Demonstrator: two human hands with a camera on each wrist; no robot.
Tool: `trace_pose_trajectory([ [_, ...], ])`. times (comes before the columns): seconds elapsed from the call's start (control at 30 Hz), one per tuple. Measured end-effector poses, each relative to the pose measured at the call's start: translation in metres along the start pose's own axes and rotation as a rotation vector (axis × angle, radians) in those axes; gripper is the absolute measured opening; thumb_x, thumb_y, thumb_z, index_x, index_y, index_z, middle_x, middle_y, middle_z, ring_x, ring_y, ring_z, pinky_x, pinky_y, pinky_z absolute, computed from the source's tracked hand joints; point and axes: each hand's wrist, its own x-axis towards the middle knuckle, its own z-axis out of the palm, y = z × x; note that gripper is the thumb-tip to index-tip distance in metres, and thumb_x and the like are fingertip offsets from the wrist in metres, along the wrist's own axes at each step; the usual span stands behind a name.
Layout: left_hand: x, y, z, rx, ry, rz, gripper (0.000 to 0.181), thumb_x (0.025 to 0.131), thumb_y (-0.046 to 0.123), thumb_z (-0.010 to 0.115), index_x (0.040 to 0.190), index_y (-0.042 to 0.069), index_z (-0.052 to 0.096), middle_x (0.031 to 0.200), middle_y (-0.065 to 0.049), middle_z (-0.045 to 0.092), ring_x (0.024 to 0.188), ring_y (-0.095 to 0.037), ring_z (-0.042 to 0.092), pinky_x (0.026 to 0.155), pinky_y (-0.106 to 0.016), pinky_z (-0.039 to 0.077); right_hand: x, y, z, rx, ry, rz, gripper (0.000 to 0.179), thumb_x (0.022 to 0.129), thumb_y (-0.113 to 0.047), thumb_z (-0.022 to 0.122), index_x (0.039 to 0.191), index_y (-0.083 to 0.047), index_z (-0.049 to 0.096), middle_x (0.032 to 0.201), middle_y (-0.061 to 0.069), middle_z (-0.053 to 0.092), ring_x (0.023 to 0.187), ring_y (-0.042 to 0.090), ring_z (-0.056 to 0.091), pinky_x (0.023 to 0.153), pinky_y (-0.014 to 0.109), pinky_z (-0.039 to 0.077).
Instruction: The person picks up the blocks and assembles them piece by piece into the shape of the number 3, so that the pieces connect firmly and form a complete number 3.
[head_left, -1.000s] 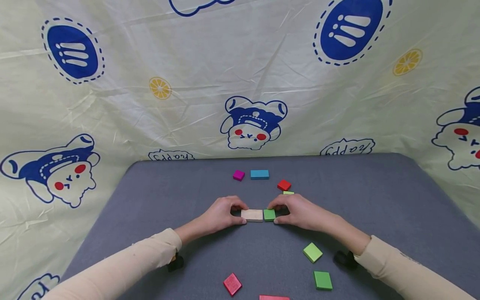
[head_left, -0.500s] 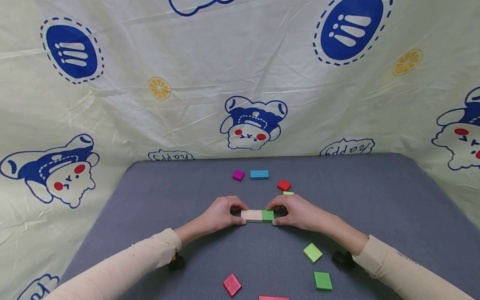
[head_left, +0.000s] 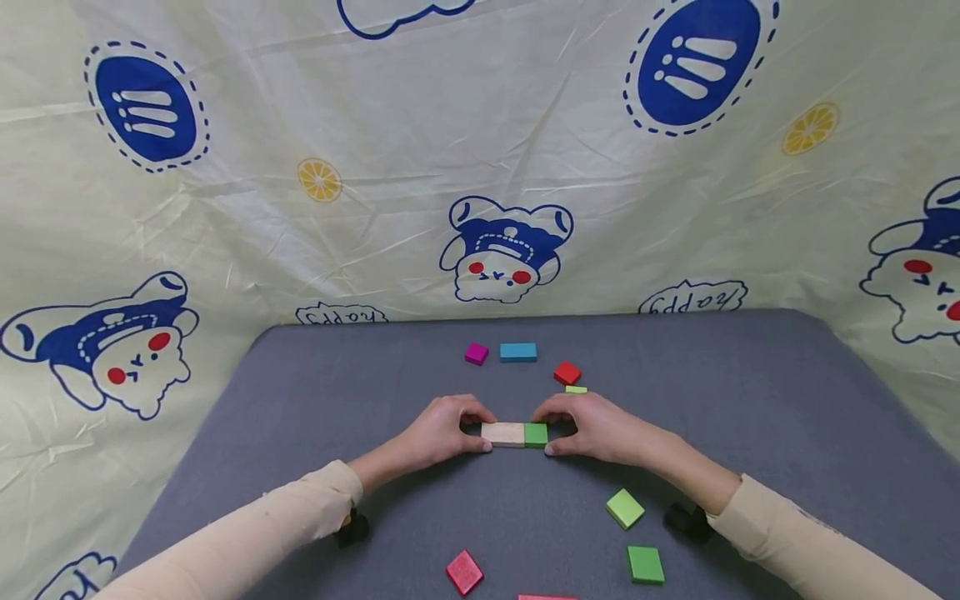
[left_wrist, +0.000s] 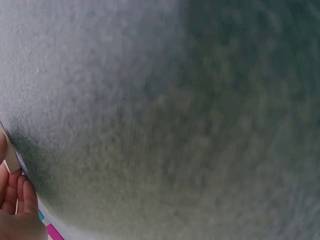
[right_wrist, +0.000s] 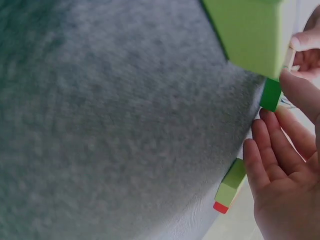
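A pale wooden block (head_left: 502,434) and a small green block (head_left: 536,435) lie end to end on the grey table, their ends meeting in the head view. My left hand (head_left: 444,429) pinches the wooden block's left end between thumb and fingers. From the other side my right hand (head_left: 603,427) grips the green block by its front and back edges. In the left wrist view the wooden block (left_wrist: 11,159) shows at the left border in the fingers. The right wrist view has the green block (right_wrist: 271,94) between thumb and fingertips.
Behind the hands lie a magenta block (head_left: 476,354), a blue block (head_left: 518,352), a red block (head_left: 567,372) and a partly hidden lime block (head_left: 576,389). Nearer are another lime block (head_left: 625,508), a larger green block (head_left: 646,565) and pinkish-red blocks (head_left: 465,572). A printed cloth (head_left: 390,242) hangs behind.
The right hand has slid the green block slightly left, closing the narrow gap to the wooden block. Over the last half second both hands have stayed in place.
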Motion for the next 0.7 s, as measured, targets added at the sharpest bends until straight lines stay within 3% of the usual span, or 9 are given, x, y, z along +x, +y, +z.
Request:
trace_pose_trajectory([
  [0.23,-0.001,-0.002,0.003,-0.001,0.009,0.002,0.025,0.082,0.014,0.081,0.106,0.013,0.073,0.099,0.008,0.064,0.092,-0.009,0.057,0.083,-0.029,0.048,-0.01,0.003,-0.011,0.045,0.069,0.003,0.034,0.087,-0.019,0.076,0.119,-0.013,0.067,0.112,-0.004,0.066,0.102,0.016,0.061,0.091,0.044,0.049],
  [0.7,-0.001,-0.002,0.002,0.005,0.009,0.014,0.025,0.082,0.013,0.081,0.106,0.012,0.073,0.1,0.006,0.064,0.092,-0.009,0.057,0.084,-0.028,0.048,-0.019,0.026,-0.027,-0.028,0.202,0.013,0.033,0.089,-0.011,0.072,0.122,-0.009,0.066,0.117,0.002,0.065,0.105,0.024,0.061,0.091,0.049,0.048],
])
